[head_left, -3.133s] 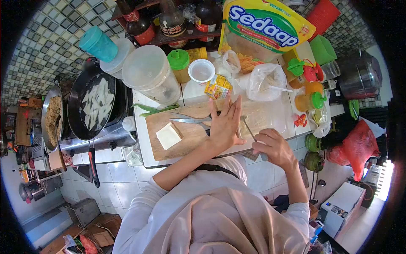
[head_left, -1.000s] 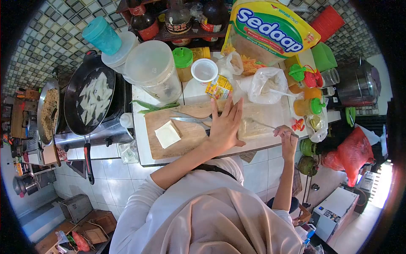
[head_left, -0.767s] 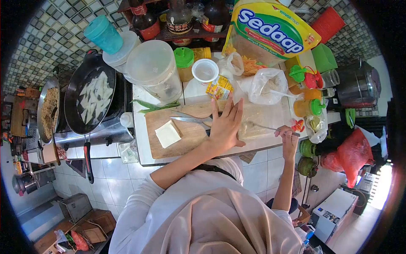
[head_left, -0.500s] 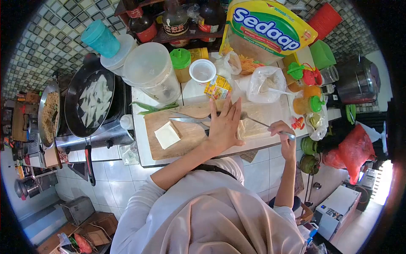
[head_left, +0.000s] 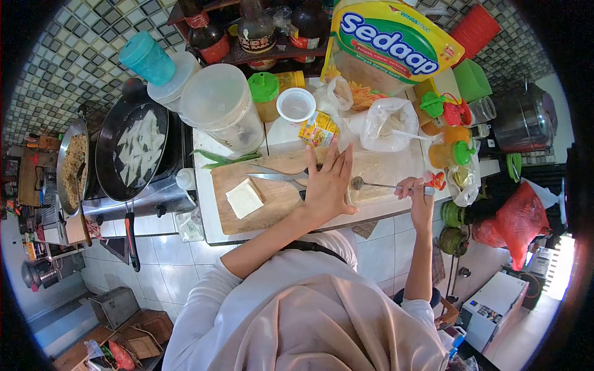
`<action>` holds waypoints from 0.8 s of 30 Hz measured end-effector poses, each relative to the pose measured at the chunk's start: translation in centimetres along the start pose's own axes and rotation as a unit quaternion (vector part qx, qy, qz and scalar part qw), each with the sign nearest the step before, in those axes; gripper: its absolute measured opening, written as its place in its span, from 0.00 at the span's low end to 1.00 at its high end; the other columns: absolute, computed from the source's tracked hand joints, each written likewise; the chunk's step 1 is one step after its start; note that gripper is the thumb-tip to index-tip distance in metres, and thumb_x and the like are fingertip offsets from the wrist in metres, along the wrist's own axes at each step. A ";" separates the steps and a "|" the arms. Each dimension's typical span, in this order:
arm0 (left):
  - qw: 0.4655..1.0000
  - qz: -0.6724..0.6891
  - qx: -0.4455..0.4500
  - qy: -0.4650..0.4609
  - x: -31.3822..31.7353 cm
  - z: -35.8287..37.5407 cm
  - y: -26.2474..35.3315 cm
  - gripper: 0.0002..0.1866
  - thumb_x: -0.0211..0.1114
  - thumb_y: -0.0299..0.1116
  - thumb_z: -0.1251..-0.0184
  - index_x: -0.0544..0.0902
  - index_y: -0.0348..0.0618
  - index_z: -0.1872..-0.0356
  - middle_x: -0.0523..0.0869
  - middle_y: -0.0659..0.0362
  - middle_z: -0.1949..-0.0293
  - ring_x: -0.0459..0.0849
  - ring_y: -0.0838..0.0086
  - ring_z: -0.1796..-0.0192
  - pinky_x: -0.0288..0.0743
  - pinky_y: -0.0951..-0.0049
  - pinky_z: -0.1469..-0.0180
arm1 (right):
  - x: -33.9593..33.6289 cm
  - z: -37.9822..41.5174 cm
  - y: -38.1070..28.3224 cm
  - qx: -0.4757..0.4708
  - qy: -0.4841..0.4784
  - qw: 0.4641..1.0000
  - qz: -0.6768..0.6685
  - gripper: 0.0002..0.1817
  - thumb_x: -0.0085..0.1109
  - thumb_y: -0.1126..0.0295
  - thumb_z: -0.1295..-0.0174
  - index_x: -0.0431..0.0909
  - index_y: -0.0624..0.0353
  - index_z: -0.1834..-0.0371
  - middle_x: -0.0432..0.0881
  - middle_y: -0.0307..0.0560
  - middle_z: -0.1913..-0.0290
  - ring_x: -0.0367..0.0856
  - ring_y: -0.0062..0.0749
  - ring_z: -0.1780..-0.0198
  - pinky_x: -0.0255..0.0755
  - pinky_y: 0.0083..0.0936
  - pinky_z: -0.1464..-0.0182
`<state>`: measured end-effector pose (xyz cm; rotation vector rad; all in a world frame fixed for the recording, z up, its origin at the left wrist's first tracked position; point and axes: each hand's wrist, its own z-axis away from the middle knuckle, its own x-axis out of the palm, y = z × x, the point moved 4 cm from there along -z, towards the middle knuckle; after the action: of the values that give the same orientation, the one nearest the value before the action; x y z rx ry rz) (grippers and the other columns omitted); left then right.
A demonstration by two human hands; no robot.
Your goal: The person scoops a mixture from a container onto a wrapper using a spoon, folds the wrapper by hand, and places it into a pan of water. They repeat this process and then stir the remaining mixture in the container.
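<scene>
Fingers spread, my left hand [head_left: 328, 184] lies flat over the wooden cutting board [head_left: 226, 173]. Beneath it, partly hidden, are scissors [head_left: 272, 176] with their blades pointing left. My right hand [head_left: 416, 193] grips the handle of a metal spoon [head_left: 380, 185]. The spoon's bowl is close to my left fingers, over a thin pale sheet [head_left: 377, 167] on the board's right part. A square white stack of flat pieces [head_left: 245, 198] rests on the board's left end.
Green chilies [head_left: 226, 159] lie behind the board, near a large clear tub [head_left: 223, 105]. Behind my hands are a white cup [head_left: 296, 104], a yellow sachet [head_left: 318, 128] and a plastic bag [head_left: 390, 123]. A frying pan [head_left: 105, 133] with pale pieces is on the stove at left.
The spoon's bowl has moved toward me along the sheet, and its handle now lies flatter. My right hand has shifted slightly with it. My left hand stays in place.
</scene>
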<state>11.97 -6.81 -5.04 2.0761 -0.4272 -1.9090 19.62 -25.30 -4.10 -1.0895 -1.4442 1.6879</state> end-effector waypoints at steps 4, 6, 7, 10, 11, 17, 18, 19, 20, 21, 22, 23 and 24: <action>1.000 -0.007 0.001 0.006 0.1 0.0 0.1 0.63 0.71 0.58 0.78 0.50 0.30 0.38 0.65 0.48 0.42 0.45 0.60 0.31 0.33 0.33 0.41 | 0.4 0.0 -0.2 -0.030 0.016 0.999 0.039 0.23 0.31 0.63 0.32 0.67 0.64 0.82 0.74 0.45 0.77 0.71 0.25 0.73 0.64 0.21 0.66; 1.000 0.002 0.002 0.009 0.1 0.0 0.0 0.64 0.71 0.58 0.78 0.50 0.30 0.38 0.65 0.48 0.42 0.46 0.60 0.31 0.33 0.33 0.41 | 0.6 -0.3 0.0 -0.044 0.047 0.998 0.021 0.23 0.32 0.63 0.32 0.67 0.64 0.82 0.74 0.45 0.78 0.71 0.26 0.73 0.64 0.21 0.66; 1.000 0.001 0.002 0.009 0.1 0.1 0.0 0.64 0.71 0.58 0.78 0.50 0.30 0.38 0.65 0.48 0.42 0.46 0.60 0.31 0.33 0.33 0.41 | 0.6 -0.3 0.2 -0.045 0.046 0.998 0.021 0.23 0.32 0.63 0.32 0.67 0.64 0.82 0.74 0.45 0.78 0.71 0.26 0.73 0.64 0.21 0.66; 1.000 0.012 -0.001 0.009 0.0 0.0 -0.1 0.64 0.71 0.57 0.78 0.49 0.30 0.38 0.64 0.48 0.42 0.46 0.60 0.32 0.33 0.33 0.41 | 0.3 0.0 0.4 -0.039 0.037 0.998 0.010 0.22 0.34 0.64 0.32 0.68 0.65 0.82 0.74 0.45 0.78 0.71 0.25 0.73 0.64 0.20 0.67; 1.000 0.012 0.001 0.010 0.0 0.0 -0.1 0.64 0.71 0.57 0.78 0.48 0.30 0.38 0.64 0.48 0.42 0.46 0.60 0.32 0.33 0.33 0.41 | 0.1 0.3 0.3 -0.017 0.032 0.999 0.004 0.22 0.34 0.64 0.33 0.68 0.65 0.82 0.74 0.45 0.77 0.71 0.24 0.74 0.64 0.20 0.68; 1.000 0.004 -0.007 -0.021 0.1 0.0 0.1 0.65 0.72 0.57 0.78 0.47 0.30 0.37 0.61 0.47 0.40 0.44 0.60 0.31 0.32 0.34 0.41 | 0.8 0.5 -0.2 -0.018 0.046 0.998 -0.034 0.20 0.37 0.64 0.33 0.70 0.66 0.79 0.74 0.45 0.75 0.71 0.24 0.73 0.66 0.19 0.68; 1.000 0.015 -0.007 -0.022 0.2 -0.1 0.1 0.65 0.72 0.57 0.78 0.47 0.30 0.37 0.60 0.47 0.39 0.44 0.60 0.31 0.32 0.34 0.41 | 1.2 0.3 -0.3 -0.026 0.049 0.998 -0.027 0.20 0.37 0.64 0.33 0.71 0.66 0.78 0.74 0.45 0.75 0.71 0.24 0.73 0.66 0.19 0.68; 1.000 0.010 0.010 -0.028 0.2 -0.2 0.3 0.65 0.72 0.57 0.78 0.47 0.30 0.37 0.60 0.47 0.39 0.44 0.60 0.31 0.32 0.34 0.41 | 1.7 0.2 -0.3 -0.027 0.067 0.997 -0.032 0.20 0.37 0.64 0.33 0.71 0.66 0.78 0.74 0.45 0.75 0.71 0.24 0.73 0.66 0.19 0.68; 1.000 0.013 0.004 -0.011 0.1 -0.1 0.3 0.65 0.72 0.56 0.78 0.47 0.29 0.38 0.62 0.46 0.40 0.45 0.60 0.31 0.30 0.35 0.40 | 2.3 -0.1 -0.1 -0.028 0.087 0.994 -0.052 0.20 0.36 0.65 0.33 0.71 0.66 0.77 0.74 0.44 0.75 0.71 0.23 0.73 0.66 0.20 0.68; 1.000 0.018 -0.002 0.007 -0.1 -0.2 0.4 0.64 0.72 0.56 0.77 0.48 0.29 0.38 0.64 0.46 0.42 0.46 0.59 0.32 0.28 0.35 0.40 | 2.4 -0.3 0.3 -0.029 0.105 0.991 -0.071 0.20 0.36 0.65 0.33 0.72 0.67 0.76 0.74 0.44 0.75 0.71 0.23 0.72 0.67 0.20 0.68; 1.000 0.012 -0.009 -0.005 0.0 -0.2 0.5 0.64 0.72 0.56 0.77 0.49 0.28 0.38 0.62 0.46 0.40 0.44 0.60 0.31 0.27 0.36 0.40 | 2.1 -0.5 0.9 -0.029 0.122 0.989 -0.073 0.20 0.36 0.65 0.33 0.72 0.67 0.76 0.74 0.44 0.75 0.71 0.23 0.72 0.67 0.20 0.68; 1.000 0.010 0.005 -0.010 -0.1 -0.3 0.7 0.64 0.72 0.56 0.77 0.49 0.28 0.38 0.62 0.46 0.40 0.44 0.60 0.31 0.27 0.36 0.40 | 2.0 -0.7 1.6 -0.040 0.104 0.993 -0.041 0.19 0.35 0.64 0.33 0.71 0.66 0.74 0.73 0.45 0.73 0.72 0.25 0.71 0.68 0.21 0.68; 1.000 -0.003 -0.003 -0.026 -0.1 -0.4 0.7 0.64 0.72 0.57 0.77 0.48 0.29 0.38 0.61 0.46 0.40 0.43 0.61 0.31 0.27 0.36 0.40 | 1.9 -0.7 1.8 -0.050 0.085 0.995 -0.009 0.18 0.35 0.63 0.33 0.69 0.65 0.72 0.73 0.45 0.71 0.73 0.26 0.70 0.69 0.22 0.68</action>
<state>12.30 -7.38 -4.62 2.0305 -0.4270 -1.9678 19.52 -23.63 -6.26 -1.2389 -1.4380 1.4846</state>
